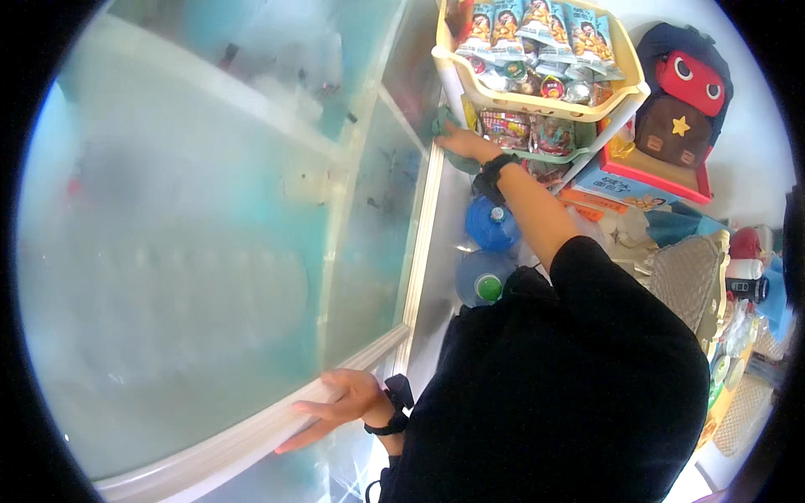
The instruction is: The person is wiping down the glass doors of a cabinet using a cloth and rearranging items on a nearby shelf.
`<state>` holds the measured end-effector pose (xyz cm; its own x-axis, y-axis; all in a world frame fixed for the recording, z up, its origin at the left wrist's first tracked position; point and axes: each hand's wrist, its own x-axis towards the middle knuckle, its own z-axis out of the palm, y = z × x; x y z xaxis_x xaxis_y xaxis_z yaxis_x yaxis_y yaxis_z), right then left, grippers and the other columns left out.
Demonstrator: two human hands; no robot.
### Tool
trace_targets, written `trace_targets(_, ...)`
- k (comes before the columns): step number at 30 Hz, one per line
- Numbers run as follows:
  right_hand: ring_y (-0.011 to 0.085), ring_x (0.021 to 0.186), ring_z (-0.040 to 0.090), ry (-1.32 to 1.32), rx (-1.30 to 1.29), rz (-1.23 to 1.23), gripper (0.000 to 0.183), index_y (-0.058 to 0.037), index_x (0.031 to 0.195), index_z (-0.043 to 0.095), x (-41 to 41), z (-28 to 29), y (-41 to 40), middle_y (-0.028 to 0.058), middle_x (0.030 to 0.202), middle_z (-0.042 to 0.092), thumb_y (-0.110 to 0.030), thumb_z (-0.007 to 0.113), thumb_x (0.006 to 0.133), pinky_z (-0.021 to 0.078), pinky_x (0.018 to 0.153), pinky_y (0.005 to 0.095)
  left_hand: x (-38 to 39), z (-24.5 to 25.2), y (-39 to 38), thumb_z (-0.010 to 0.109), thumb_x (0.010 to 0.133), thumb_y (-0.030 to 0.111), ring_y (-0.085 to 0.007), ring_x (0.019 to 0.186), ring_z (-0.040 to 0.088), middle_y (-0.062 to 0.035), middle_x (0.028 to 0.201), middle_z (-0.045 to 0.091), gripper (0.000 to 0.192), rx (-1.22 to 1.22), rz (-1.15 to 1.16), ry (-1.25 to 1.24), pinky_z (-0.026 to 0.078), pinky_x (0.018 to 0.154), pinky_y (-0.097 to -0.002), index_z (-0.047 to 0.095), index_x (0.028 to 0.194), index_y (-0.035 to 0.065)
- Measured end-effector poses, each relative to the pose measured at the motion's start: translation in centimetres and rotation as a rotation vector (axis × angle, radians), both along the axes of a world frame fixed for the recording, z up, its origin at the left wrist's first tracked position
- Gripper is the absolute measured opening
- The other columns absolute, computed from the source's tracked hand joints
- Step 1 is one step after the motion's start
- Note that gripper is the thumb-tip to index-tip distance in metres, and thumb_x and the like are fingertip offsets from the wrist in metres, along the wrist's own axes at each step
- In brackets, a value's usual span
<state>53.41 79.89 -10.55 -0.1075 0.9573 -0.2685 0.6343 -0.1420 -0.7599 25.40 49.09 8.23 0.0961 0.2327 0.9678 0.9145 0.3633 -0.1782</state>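
Note:
My left hand (349,405) rests with fingers spread on the pale front frame (264,421) of a glass-topped cabinet that looks like a chest freezer. Misted glass (188,302) spreads out beyond it, blurring the contents. At the cabinet's side edge, my right hand (465,143) grips a green cloth (462,163). The cloth lies against the side rail (431,188) and is partly hidden by the fingers. Both wrists wear black bands.
Close past my right hand stands a cream tiered basket rack (566,110) with packaged snacks. Blue water jugs (494,223) stand below my right arm. A dark backpack (682,100) sits on a red-edged box (654,176). A quilted chair (685,276) is behind me.

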Motion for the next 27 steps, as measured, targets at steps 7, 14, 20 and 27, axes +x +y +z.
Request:
trace_targets(7, 0.0465, 0.085, 0.06, -0.023, 0.063, 0.235, 0.07, -0.0014, 0.144, 0.015, -7.8, -1.3, -16.1, 0.0323, 0.09, 0.061, -0.039, 0.043, 0.091, 0.0459, 0.08, 0.052, -2.1, 0.1, -0.5, 0.053, 0.085, 0.017, -0.0493, 0.137, 0.004, -0.0325, 0.148, -0.001, 0.058, -0.074, -0.053, 0.115, 0.012, 0.102, -0.0659, 0.036, 0.14, 0.0093)
trace_targets(14, 0.0404, 0.076, 0.063, -0.159, -0.102, 0.518, 0.066, -0.0173, 0.144, 0.024, -10.1, 1.2, -25.0, 0.0256, 0.081, 0.063, -0.042, 0.049, 0.088, 0.05, 0.068, 0.0504, -0.9, 0.3, -0.8, 0.051, 0.09, 0.024, -0.0494, 0.137, -0.001, -0.0321, 0.148, -0.005, 0.057, -0.103, -0.23, 0.019, 0.018, 0.102, -0.0659, 0.032, 0.142, 0.0108)
trace_targets(20, 0.0405, 0.075, 0.063, -0.272, 0.118, -0.035, 0.06, -0.0134, 0.135, 0.04, -8.2, 1.0, -16.7, 0.0235, 0.079, 0.063, -0.041, 0.052, 0.083, 0.0508, 0.065, 0.0505, -0.9, 0.4, -1.3, 0.051, 0.09, 0.023, -0.0468, 0.138, -0.003, -0.03, 0.148, -0.006, 0.056, -0.149, -0.247, -0.009, 0.019, 0.103, -0.0654, 0.033, 0.141, 0.01)
trace_targets(27, 0.0436, 0.078, 0.062, -0.094, 0.074, 0.175, 0.062, -0.0049, 0.13, 0.041, -8.3, 1.0, -16.7, 0.0255, 0.079, 0.063, -0.044, 0.051, 0.084, 0.049, 0.072, 0.0513, -1.0, 0.5, -1.0, 0.052, 0.087, 0.017, -0.0433, 0.139, -0.007, -0.0275, 0.149, -0.01, 0.043, -0.188, -0.337, 0.028, 0.019, 0.101, -0.0642, 0.051, 0.128, 0.0045)
